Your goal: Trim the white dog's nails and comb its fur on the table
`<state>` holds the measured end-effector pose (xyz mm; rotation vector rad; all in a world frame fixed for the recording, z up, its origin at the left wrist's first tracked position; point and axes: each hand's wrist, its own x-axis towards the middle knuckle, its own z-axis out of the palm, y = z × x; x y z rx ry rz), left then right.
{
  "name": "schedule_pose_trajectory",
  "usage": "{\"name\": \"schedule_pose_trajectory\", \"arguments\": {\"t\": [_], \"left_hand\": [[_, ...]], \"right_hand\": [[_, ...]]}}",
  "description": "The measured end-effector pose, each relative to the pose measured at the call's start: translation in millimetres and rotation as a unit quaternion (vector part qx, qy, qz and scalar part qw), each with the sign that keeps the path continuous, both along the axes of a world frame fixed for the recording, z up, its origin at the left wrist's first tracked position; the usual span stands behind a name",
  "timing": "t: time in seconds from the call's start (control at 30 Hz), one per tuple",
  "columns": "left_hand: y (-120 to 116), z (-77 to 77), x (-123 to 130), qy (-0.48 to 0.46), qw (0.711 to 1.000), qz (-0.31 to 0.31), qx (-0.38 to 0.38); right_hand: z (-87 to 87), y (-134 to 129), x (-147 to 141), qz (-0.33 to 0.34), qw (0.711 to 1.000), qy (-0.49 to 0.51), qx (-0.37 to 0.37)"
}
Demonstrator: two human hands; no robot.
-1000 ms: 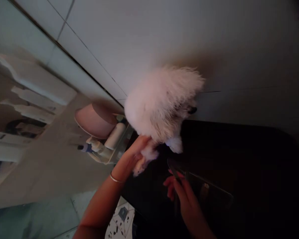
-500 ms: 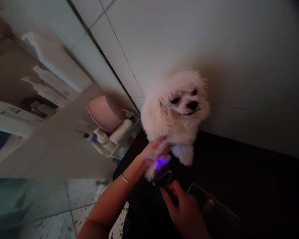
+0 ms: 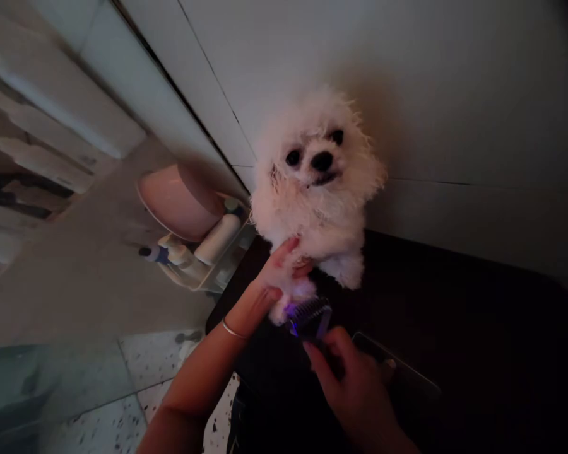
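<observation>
By the black table's (image 3: 454, 296) left edge, right hand (image 3: 357, 388) pinches comb (image 3: 312, 315), fingers closed on its base, teeth at foreleg (image 3: 303, 289) fur; left hand (image 3: 268, 277), fingers part-curled, holds that foreleg. White dog (image 3: 315, 195) at back-left corner, near wall (image 3: 478, 126). Combing looks unfinished; other paw (image 3: 349, 271) apart from comb; amount left unclear.
</observation>
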<state>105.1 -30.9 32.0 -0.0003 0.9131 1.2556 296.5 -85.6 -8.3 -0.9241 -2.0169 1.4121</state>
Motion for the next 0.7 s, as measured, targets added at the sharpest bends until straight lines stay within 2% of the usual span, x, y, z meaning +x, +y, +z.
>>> {"name": "schedule_pose_trajectory", "arguments": {"t": [0.07, 0.13, 0.23, 0.3, 0.37, 0.43, 0.53, 0.63, 0.7], "left_hand": [[0, -1.4, -1, -0.007, 1.000, -0.006, 0.003], [1, -1.1, -2, -0.005, 1.000, -0.029, -0.008], [3, -0.7, -4, -0.007, 1.000, -0.030, 0.000], [4, -2.4, -7, -0.018, 0.999, -0.039, 0.028], [5, -5.5, -10, -0.027, 0.996, -0.071, 0.044], [5, -8.1, -11, -0.028, 0.994, -0.093, 0.057], [4, -7.5, -10, -0.037, 0.993, -0.084, 0.076], [1, -1.7, -7, -0.025, 0.994, -0.093, 0.057], [1, 1.8, -5, 0.001, 0.995, -0.097, 0.016]], "right_hand": [[-3.4, 6, -14, -0.003, 1.000, 0.010, 0.020], [-9.4, 1, -17, 0.022, 1.000, 0.010, 0.008], [-19.1, -16, -2, 0.095, 0.994, -0.017, -0.041], [-22.2, -22, 12, 0.118, 0.991, -0.030, -0.047], [-21.1, -19, 17, 0.095, 0.995, -0.025, -0.032], [-17.0, -7, 10, 0.028, 1.000, -0.008, 0.005], [-11.3, 12, -12, -0.042, 0.997, 0.012, 0.070], [-10.2, 19, -26, -0.015, 0.997, 0.018, 0.072], [-10.8, 14, -22, 0.010, 0.999, 0.012, 0.043]]}}
